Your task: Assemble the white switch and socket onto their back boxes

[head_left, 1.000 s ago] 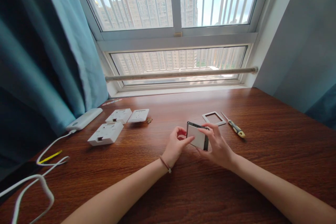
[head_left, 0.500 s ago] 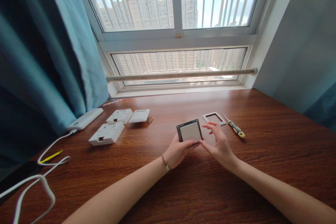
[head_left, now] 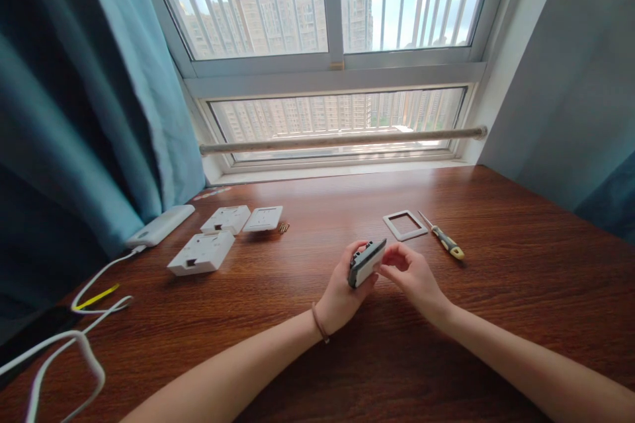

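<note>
A switch module [head_left: 366,266] with a white face and dark edges is tilted up on its side above the table. My left hand [head_left: 342,291] is closed round its back and lower edge. Close against its right side is my right hand [head_left: 411,276], fingers curled together at the white face; what they grip, if anything, is hidden. Beyond the hands lie a white square frame [head_left: 415,234] and a screwdriver [head_left: 449,244] with a grey and yellow handle.
Two white boxes [head_left: 201,254], a white plate [head_left: 264,219] and several small screws [head_left: 284,228] lie at the left. A white power bank [head_left: 161,225], white cables [head_left: 92,357] and a yellow strip [head_left: 99,295] are farther left. Behind the wooden table [head_left: 317,205] is a window.
The module has turned from facing up to nearly edge-on in my left hand. My right hand's spread fingers have curled in beside it.
</note>
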Demonstrator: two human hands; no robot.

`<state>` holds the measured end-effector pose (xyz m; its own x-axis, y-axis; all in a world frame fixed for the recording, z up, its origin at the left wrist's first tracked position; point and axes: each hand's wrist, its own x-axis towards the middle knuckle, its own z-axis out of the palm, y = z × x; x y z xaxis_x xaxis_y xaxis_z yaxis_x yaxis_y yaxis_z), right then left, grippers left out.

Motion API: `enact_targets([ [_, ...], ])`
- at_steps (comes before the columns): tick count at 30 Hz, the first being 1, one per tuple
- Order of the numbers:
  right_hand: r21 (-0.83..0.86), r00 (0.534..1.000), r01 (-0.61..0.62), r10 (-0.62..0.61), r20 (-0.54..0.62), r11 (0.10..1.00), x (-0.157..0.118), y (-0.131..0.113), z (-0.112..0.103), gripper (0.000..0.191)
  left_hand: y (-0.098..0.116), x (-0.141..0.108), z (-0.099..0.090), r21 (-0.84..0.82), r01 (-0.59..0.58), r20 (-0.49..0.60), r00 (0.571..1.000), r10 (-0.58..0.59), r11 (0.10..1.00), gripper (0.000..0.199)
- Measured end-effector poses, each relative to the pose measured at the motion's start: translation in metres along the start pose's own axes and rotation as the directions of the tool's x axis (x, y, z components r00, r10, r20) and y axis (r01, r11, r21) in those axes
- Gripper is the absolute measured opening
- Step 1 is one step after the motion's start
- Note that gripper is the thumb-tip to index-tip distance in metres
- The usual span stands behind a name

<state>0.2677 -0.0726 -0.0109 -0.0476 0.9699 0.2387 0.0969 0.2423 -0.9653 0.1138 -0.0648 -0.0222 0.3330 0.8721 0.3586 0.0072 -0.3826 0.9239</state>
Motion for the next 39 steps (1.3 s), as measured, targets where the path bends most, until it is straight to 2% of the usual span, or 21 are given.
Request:
enact_targets([
  [5,-0.144,0.998,0.044,-0.05,-0.04,0.989,-0.003,0.001,0.001,0.017,0.0,0.004,0.001,-0.109,0.044,-0.029,0.998,-0.047,0.993,0.049],
  [8,-0.158,0.994,0.087,-0.097,-0.055,0.984,0.0,0.003,-0.001,0.019,0.008,0.008,0.0,-0.306,0.176,0.022,0.984,-0.178,0.936,0.042],
  [11,-0.33,0.958,0.286,-0.279,0.07,0.9,0.004,0.005,-0.006,0.033,0.016,0.01,-0.002,-0.544,0.335,0.106,0.937,-0.333,0.769,0.033],
  [14,-0.509,0.865,0.499,-0.434,0.251,0.701,0.007,0.006,-0.013,0.039,0.018,0.01,-0.005,-0.643,0.413,0.169,0.898,-0.407,0.645,0.034],
  [17,-0.521,0.797,0.604,-0.471,0.379,0.602,0.01,0.006,-0.019,0.057,0.015,0.01,-0.009,-0.643,0.472,0.235,0.871,-0.432,0.603,0.037],
  [21,-0.481,0.769,0.635,-0.439,0.465,0.604,0.013,0.005,-0.024,0.082,0.012,0.012,-0.012,-0.582,0.545,0.292,0.833,-0.47,0.604,0.035],
  [23,-0.501,0.765,0.642,-0.438,0.472,0.58,0.013,0.003,-0.025,0.08,0.013,0.013,-0.013,-0.566,0.562,0.318,0.824,-0.469,0.603,0.035],
  [27,-0.561,0.714,0.7,-0.459,0.529,0.442,0.012,-0.001,-0.025,0.069,0.014,0.015,-0.014,-0.569,0.584,0.362,0.81,-0.462,0.578,0.037],
  [30,-0.593,0.701,0.71,-0.457,0.548,0.379,0.012,-0.001,-0.024,0.061,0.012,0.015,-0.015,-0.579,0.618,0.428,0.785,-0.447,0.532,0.037],
  [34,-0.622,0.708,0.701,-0.44,0.552,0.348,0.011,0.001,-0.023,0.053,0.01,0.013,-0.015,-0.591,0.667,0.503,0.745,-0.439,0.454,0.034],
  [39,-0.625,0.718,0.692,-0.436,0.543,0.361,0.011,-0.001,-0.022,0.046,0.009,0.013,-0.014,-0.618,0.675,0.524,0.735,-0.43,0.403,0.031],
])
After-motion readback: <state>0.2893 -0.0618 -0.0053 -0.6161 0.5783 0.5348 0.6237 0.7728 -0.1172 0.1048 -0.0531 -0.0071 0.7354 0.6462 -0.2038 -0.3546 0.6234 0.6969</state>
